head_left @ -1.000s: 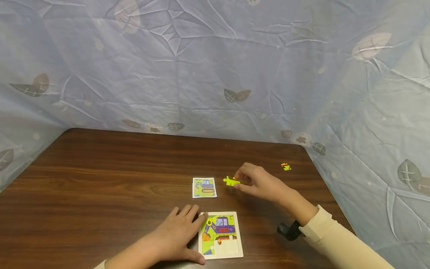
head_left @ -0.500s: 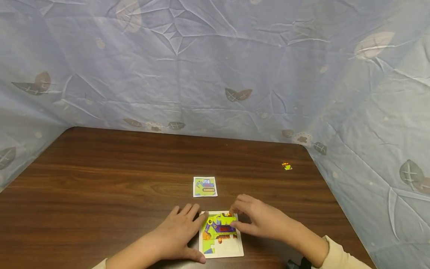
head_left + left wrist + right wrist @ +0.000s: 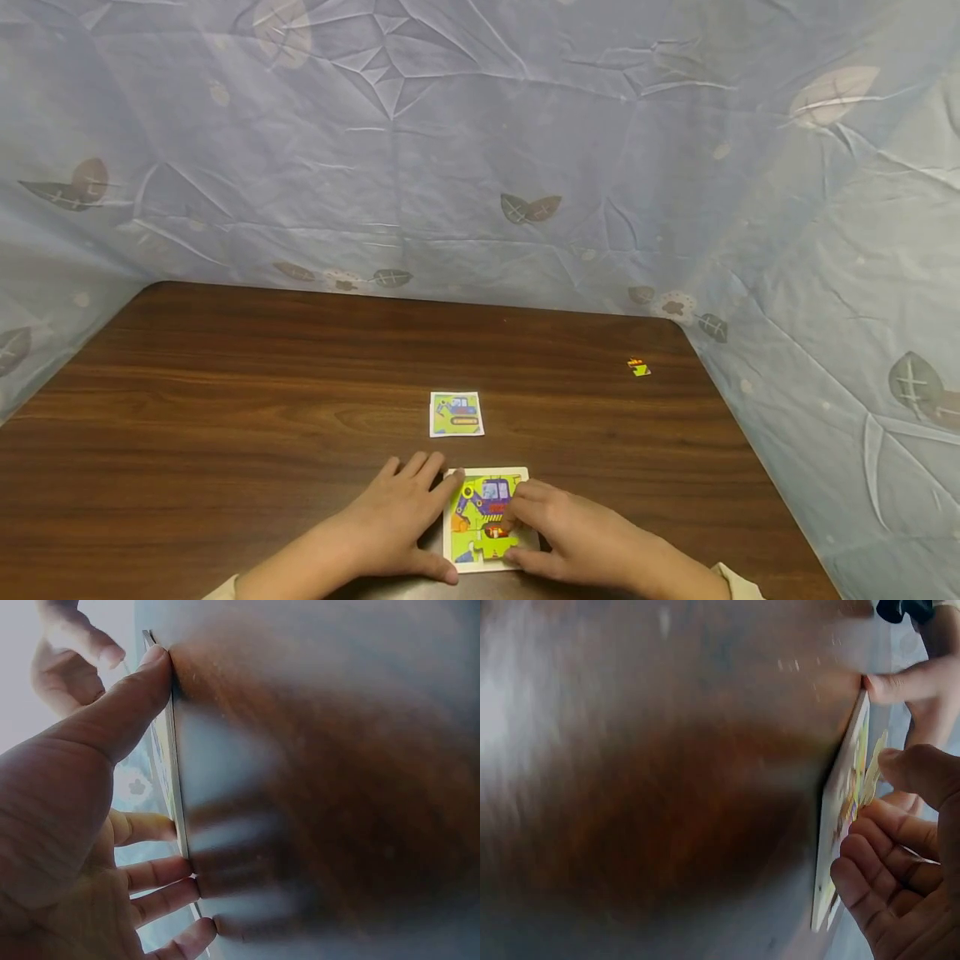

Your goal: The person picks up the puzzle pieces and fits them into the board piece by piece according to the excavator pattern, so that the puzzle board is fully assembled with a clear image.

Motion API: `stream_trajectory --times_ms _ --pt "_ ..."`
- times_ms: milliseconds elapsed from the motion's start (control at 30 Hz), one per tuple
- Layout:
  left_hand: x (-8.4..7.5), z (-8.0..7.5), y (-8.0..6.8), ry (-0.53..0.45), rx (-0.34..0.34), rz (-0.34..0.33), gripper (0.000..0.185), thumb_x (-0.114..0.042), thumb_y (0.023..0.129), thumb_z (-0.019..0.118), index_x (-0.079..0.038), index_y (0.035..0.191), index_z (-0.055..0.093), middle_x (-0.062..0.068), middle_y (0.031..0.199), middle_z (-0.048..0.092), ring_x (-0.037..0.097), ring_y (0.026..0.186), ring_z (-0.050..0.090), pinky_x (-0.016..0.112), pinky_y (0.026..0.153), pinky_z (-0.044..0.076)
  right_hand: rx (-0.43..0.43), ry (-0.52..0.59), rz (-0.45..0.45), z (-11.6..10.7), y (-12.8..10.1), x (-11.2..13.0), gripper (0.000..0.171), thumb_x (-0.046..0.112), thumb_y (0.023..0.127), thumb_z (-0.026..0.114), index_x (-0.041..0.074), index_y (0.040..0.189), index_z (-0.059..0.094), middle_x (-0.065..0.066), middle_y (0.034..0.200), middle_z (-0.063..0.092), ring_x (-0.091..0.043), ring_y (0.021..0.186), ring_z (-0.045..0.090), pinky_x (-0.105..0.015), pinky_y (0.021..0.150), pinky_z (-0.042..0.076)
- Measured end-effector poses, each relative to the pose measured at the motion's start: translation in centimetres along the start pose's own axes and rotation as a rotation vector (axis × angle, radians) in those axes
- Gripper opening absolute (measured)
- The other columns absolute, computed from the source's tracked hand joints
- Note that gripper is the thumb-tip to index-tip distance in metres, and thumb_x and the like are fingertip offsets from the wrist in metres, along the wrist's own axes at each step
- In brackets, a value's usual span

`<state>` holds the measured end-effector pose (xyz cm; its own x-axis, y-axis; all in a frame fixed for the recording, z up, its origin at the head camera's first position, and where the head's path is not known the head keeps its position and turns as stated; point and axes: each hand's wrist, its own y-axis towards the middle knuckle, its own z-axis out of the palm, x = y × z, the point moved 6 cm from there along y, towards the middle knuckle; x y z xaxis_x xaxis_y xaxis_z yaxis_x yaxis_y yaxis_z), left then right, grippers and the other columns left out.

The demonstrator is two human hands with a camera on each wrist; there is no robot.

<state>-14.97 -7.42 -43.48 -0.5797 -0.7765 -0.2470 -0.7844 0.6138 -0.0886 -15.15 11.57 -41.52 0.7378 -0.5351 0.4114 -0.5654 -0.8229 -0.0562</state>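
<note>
A square jigsaw puzzle in a white frame (image 3: 489, 472) lies at the table's near edge, its upper part showing a purple digger on green. My left hand (image 3: 393, 521) rests along the frame's left side, fingers spread and thumb at the lower left corner. Between thumb and fingertips my right hand (image 3: 573, 537) pinches a green puzzle piece (image 3: 491, 547) over the lower part of the frame. In the right wrist view that puzzle piece (image 3: 874, 769) is tilted slightly above the board. My right fingers hide the board's right side.
A small picture card (image 3: 457, 415) of the same digger lies just behind the frame on the brown wooden table (image 3: 247, 400). One loose puzzle piece (image 3: 639, 367) lies at the far right. Patterned cloth (image 3: 450, 150) hangs around the table's back and sides.
My right hand has carried the green piece from beside the picture card toward me, over the frame and down to its lower part. My left hand stays in place.
</note>
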Motion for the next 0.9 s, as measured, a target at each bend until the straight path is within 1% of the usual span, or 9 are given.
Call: stream_trajectory --times_ms 67,200,300,500,600,733,900 --pt "0.0 0.0 0.0 0.002 -0.002 0.002 0.112 -0.085 0.073 0.069 -0.011 0.155 0.048 0.013 0.149 0.053 0.032 0.136 0.051 0.063 0.108 0.046 -0.018 -0.022 -0.013 0.3 -0.1 0.2 0.027 0.044 0.102 0.066 0.019 0.111 0.069 0.012 0.105 0.06 0.008 0.08 0.044 -0.009 0.069 0.045" --pt "0.0 0.0 0.0 0.009 -0.006 0.006 0.112 -0.086 0.074 0.068 -0.011 0.155 0.049 0.013 0.148 0.054 0.031 0.136 0.051 0.062 0.107 0.046 -0.042 -0.075 -0.027 0.5 -0.2 0.6 0.027 0.044 0.103 0.065 0.019 0.112 0.069 0.013 0.108 0.061 0.008 0.087 0.048 -0.011 0.076 0.049" --pt "0.0 0.0 0.0 0.013 -0.009 0.008 0.112 -0.086 0.074 0.068 -0.011 0.155 0.049 0.012 0.148 0.054 0.03 0.135 0.052 0.061 0.106 0.047 -0.049 -0.12 -0.038 0.6 -0.2 0.8 0.027 0.044 0.103 0.064 0.019 0.112 0.069 0.012 0.109 0.061 0.007 0.092 0.051 -0.014 0.08 0.052" --pt "0.0 0.0 0.0 0.006 -0.016 0.012 0.111 -0.085 0.074 0.069 -0.011 0.154 0.05 0.012 0.147 0.054 0.03 0.134 0.052 0.061 0.105 0.047 -0.049 -0.189 -0.058 0.7 -0.1 1.1 0.031 0.045 0.105 0.06 0.016 0.114 0.071 0.01 0.112 0.063 0.004 0.097 0.055 -0.017 0.083 0.055" --pt "0.0 -0.1 0.0 0.009 -0.019 0.014 0.111 -0.085 0.074 0.068 -0.011 0.154 0.05 0.012 0.147 0.054 0.03 0.134 0.052 0.061 0.105 0.047 -0.063 -0.228 -0.095 0.8 0.0 1.4 0.028 0.042 0.105 0.062 0.017 0.113 0.072 0.01 0.11 0.064 0.003 0.096 0.056 -0.018 0.084 0.055" --pt "0.0 -0.1 0.0 0.015 -0.019 0.016 0.111 -0.086 0.074 0.068 -0.011 0.154 0.049 0.012 0.147 0.054 0.029 0.134 0.052 0.06 0.105 0.047 -0.09 -0.288 -0.156 0.9 0.1 1.8 0.018 0.035 0.104 0.066 0.02 0.109 0.072 0.011 0.105 0.064 0.002 0.093 0.057 -0.018 0.083 0.054" --pt "0.1 -0.1 0.0 0.007 -0.01 0.013 0.112 -0.085 0.074 0.068 -0.01 0.155 0.049 0.013 0.148 0.054 0.031 0.135 0.052 0.061 0.106 0.047 -0.079 -0.313 -0.164 0.7 0.3 2.2 0.017 0.033 0.104 0.065 0.02 0.11 0.074 0.01 0.104 0.065 0.002 0.091 0.057 -0.018 0.082 0.054"
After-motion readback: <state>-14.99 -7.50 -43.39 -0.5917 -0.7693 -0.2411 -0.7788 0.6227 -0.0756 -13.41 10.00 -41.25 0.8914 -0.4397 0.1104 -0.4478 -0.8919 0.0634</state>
